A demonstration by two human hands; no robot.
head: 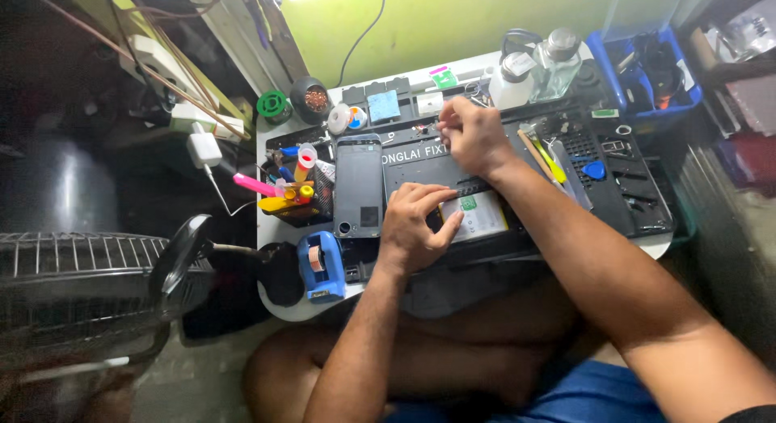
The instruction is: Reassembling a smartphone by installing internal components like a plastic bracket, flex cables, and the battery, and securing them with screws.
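Two hands work at the counter [275,148]: a left hand [412,225] and a right hand [473,136]. One opened phone [481,217] lies under them, one dark phone back cover [358,185] beside it. Two clear bottles [558,63] stand at the rear, with one blue bin [683,96], one blue tape dispenser [321,265] and one fan [89,286].

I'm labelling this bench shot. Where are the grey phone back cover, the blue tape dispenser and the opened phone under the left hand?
Grey phone back cover [358,185], head view, middle of panel.
Blue tape dispenser [323,265], head view, its top.
Opened phone [482,215], head view, exposed battery.
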